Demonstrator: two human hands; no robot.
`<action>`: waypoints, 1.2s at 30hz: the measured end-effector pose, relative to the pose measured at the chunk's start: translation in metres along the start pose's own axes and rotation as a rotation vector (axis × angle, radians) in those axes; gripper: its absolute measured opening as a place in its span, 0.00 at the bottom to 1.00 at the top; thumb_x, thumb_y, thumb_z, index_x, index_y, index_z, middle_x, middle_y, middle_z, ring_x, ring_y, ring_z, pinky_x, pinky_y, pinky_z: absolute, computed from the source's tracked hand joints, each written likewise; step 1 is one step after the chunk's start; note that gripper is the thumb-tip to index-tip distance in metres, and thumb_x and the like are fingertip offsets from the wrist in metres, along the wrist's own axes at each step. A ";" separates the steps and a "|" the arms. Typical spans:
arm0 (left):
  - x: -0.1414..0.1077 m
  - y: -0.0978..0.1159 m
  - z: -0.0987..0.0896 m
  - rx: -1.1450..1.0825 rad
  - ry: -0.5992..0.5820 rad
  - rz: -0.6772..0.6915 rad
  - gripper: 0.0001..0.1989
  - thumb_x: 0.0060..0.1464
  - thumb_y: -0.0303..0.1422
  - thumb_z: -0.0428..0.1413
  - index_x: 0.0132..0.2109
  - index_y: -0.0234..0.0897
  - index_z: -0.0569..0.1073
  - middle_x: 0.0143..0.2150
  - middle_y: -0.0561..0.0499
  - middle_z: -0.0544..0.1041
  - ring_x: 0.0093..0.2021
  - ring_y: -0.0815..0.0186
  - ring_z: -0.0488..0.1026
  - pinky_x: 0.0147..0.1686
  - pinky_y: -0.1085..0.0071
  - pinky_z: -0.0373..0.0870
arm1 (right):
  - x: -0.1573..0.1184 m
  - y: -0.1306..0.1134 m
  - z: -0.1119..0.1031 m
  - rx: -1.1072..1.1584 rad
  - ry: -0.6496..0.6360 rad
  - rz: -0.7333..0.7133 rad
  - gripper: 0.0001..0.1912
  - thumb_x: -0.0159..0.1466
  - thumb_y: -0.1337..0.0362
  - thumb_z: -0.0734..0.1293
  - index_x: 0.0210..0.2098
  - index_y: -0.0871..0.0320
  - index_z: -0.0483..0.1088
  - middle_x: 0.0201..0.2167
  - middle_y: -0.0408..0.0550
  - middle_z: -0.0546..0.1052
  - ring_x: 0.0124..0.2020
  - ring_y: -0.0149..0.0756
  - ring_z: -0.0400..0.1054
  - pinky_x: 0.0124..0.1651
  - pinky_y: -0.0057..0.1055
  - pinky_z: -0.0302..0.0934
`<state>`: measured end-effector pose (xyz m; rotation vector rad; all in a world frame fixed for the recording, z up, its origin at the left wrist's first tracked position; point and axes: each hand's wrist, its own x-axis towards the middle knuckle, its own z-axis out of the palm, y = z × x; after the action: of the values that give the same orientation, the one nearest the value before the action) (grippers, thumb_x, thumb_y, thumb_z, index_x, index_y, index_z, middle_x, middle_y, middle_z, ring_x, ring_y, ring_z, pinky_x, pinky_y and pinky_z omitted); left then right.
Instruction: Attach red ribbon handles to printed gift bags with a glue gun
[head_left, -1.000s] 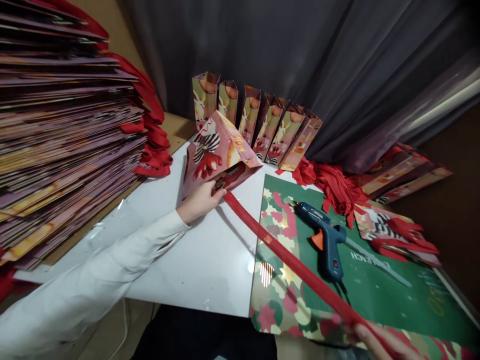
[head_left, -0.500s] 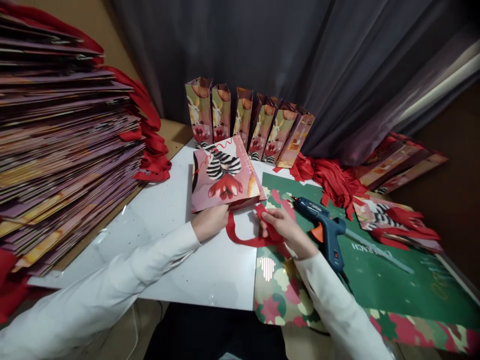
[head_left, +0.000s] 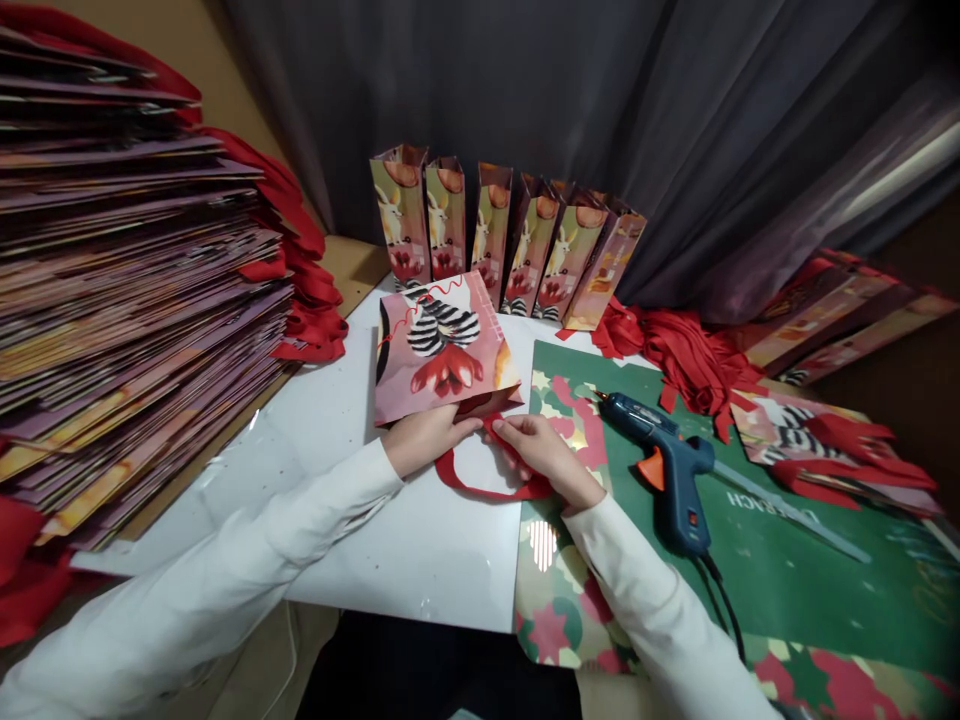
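Note:
A pink paper bag (head_left: 450, 350) with a zebra and a red flower printed on it lies on the white table, its open mouth facing me. My left hand (head_left: 425, 440) is closed at the near edge of the bag; the thumb shows and the other fingers are partly hidden at the mouth. Close beside it, my right hand (head_left: 546, 458) pinches a red ribbon (head_left: 480, 490), which hangs in a loop between both hands and touches the tabletop. The ribbon's pinched end is at the bag's mouth, near my left thumb.
Several upright paper bags (head_left: 491, 235) stand along the curtain. To the right, a blue glue gun (head_left: 679, 465) with a glue stick lies on a green mat (head_left: 795, 560). Red ribbons (head_left: 694, 355) are heaped behind it. A tall stack of flat bags (head_left: 135, 320) rises at left.
My right hand has moved left with the ribbon, up to the bag's mouth. My left thumb now reaches out toward the ribbon's end. The view has shifted slightly.

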<state>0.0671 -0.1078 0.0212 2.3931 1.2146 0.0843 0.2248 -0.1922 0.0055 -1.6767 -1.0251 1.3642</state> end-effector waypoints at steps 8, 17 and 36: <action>-0.007 0.009 -0.011 0.032 -0.010 -0.154 0.25 0.59 0.48 0.51 0.55 0.36 0.71 0.49 0.41 0.79 0.50 0.49 0.76 0.42 0.66 0.69 | -0.001 0.010 0.000 0.012 -0.046 -0.179 0.14 0.64 0.53 0.61 0.34 0.57 0.68 0.11 0.32 0.65 0.07 0.23 0.53 0.10 0.19 0.49; -0.007 0.012 -0.010 0.125 0.010 -0.197 0.23 0.59 0.50 0.51 0.45 0.35 0.76 0.42 0.39 0.81 0.45 0.49 0.78 0.37 0.67 0.68 | -0.008 0.003 0.000 -0.028 -0.099 -0.208 0.15 0.65 0.52 0.60 0.32 0.57 0.67 0.13 0.34 0.66 0.09 0.24 0.53 0.12 0.20 0.50; -0.008 0.008 -0.006 0.104 0.097 -0.138 0.19 0.57 0.48 0.53 0.40 0.36 0.76 0.39 0.42 0.81 0.43 0.51 0.78 0.38 0.67 0.69 | -0.006 0.000 -0.001 0.023 -0.083 -0.140 0.16 0.67 0.56 0.58 0.31 0.59 0.70 0.13 0.37 0.68 0.10 0.23 0.54 0.13 0.19 0.49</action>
<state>0.0671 -0.1164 0.0310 2.4097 1.4586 0.0966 0.2249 -0.1975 0.0079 -1.5122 -1.1474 1.3576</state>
